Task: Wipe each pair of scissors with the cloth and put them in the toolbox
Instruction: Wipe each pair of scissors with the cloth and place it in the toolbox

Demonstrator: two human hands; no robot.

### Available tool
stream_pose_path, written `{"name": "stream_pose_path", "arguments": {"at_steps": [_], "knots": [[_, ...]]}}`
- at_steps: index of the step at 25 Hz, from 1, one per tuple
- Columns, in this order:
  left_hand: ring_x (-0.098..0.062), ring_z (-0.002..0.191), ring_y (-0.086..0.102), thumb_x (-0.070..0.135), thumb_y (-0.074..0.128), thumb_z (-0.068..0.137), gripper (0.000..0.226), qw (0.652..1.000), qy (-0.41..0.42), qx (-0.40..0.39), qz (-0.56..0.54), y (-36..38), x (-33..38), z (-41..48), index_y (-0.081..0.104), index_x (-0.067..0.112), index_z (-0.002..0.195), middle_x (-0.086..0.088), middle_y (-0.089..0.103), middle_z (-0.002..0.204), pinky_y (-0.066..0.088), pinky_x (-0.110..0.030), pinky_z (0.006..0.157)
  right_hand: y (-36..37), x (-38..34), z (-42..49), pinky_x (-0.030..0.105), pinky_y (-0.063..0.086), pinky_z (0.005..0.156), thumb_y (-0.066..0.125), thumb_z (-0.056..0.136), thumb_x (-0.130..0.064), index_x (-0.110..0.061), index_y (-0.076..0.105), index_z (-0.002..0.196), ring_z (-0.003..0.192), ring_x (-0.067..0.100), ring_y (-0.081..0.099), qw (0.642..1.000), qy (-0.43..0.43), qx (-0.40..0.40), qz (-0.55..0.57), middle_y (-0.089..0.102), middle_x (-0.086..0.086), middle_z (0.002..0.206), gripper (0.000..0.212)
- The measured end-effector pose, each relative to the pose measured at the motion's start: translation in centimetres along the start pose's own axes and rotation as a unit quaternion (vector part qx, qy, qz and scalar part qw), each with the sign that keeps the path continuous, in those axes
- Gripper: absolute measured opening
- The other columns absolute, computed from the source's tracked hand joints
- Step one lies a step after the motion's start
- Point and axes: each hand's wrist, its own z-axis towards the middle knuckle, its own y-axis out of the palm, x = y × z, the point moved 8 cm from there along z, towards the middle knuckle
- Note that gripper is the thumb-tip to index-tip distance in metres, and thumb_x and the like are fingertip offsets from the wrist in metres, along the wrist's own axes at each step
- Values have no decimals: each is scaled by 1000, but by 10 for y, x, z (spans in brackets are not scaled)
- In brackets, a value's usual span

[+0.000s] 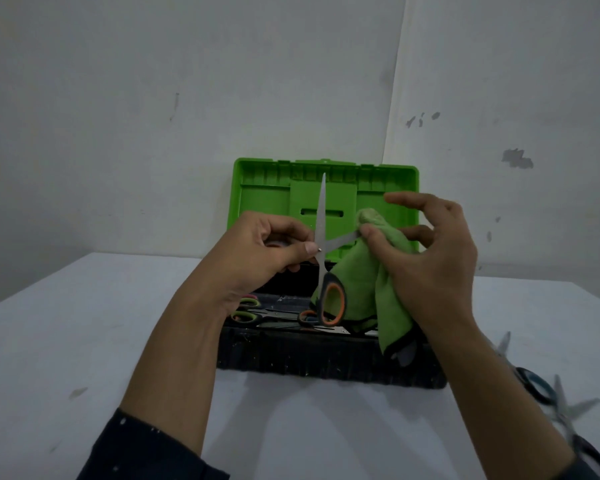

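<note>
Currently: orange-and-black-handled scissors (320,220), blades spread, gripped by left hand (257,247); right hand (430,258) pinches green cloth (357,285) round one blade (wiping step). Next, probably: black green-lidded toolbox (309,355).

The person wears a dark, near-black long-sleeved top. The left sleeve (146,448) is pushed up toward the elbow, bunched in soft folds and flecked with small white specks. Of the right sleeve (581,472) only a dark sliver shows at the bottom corner. The left hand (257,251) and right hand (426,258) are bare; the left thumbnail (310,248) is cut short
</note>
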Motion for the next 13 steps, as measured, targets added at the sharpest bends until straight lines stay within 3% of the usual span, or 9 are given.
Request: {"name": "stream_pose_path", "arguments": {"at_steps": [3, 7, 10, 13], "knots": [[-15, 65, 64, 8, 75, 79, 5, 1000, -18, 2, -10, -1, -2, -1, 75, 13, 80, -5, 74, 72, 51, -27, 65, -3, 16, 5, 29, 61, 71, 83, 74, -34, -26, 76, 95, 83, 10, 73, 993, 81, -44, 77, 75, -7, 93, 23], [-8, 55, 61, 7, 81, 69, 16, 990, -65, 75, -97, -10, -11, -2, 74, 7, 84, -4, 69, 64, 51, -17, 55, 4, 25, 3, 23, 57, 67, 82, 73, -23, -15, 77, 92, 81, 14, 74, 976, 139, -80, 145, 77, -1, 86, 22], [-10, 57, 64, 4, 80, 69, 21, 954, -97, 141, -246, -14, -23, 0, 70, 7, 86, -6, 71, 67, 52, -16, 53, 12, 32, -3, 23, 56, 62, 82, 73, -21, -12, 76, 90, 75, 15, 74, 957, 201, -86, 192, 77, 3, 83, 20], [-12, 70, 71, 2, 74, 71, 28, 910, -103, 144, -375, -8, -27, 2, 69, -3, 97, -15, 75, 86, 56, -16, 62, 18, 36, -9, 21, 55, 56, 82, 73, -18, -11, 75, 87, 68, 13, 73, 945, 241, -81, 205, 76, 2, 77, 17]]}}
